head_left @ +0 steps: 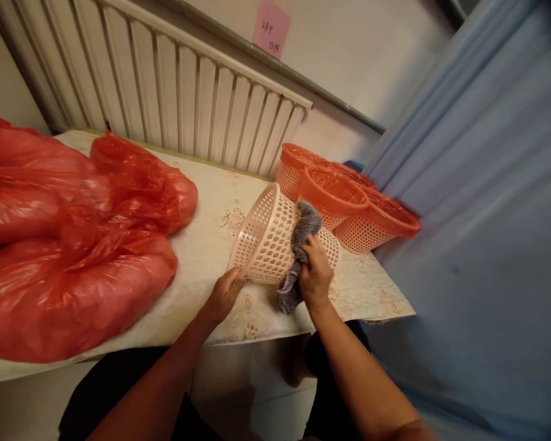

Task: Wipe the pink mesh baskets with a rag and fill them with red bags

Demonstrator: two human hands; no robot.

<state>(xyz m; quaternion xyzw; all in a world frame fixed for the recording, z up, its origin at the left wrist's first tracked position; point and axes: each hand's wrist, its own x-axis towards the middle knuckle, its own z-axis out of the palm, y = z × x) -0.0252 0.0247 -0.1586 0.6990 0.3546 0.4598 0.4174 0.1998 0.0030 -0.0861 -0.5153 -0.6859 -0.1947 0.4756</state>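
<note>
A pale pink perforated plastic wastebasket (pixel 270 242) lies tilted on its side on the table, its open mouth facing left. At the lower edge of its rim, my left hand (pixel 227 291) is closed around the plastic. My right hand (pixel 316 272) grips a grey cloth (pixel 307 226) and presses it against the basket's outer wall, near the base. Part of the cloth hangs below the hand, down the near side of the basket. The fingertips of my right hand are partly sunk in the cloth.
Several similar baskets with red liners (pixel 335 190) stand behind on the right. Large filled red plastic bags (pixel 73 245) cover the table's left side. A flowered cloth (pixel 202 245) covers the table. A white radiator (pixel 188 92) runs behind; a blue curtain (pixel 463 245) hangs right.
</note>
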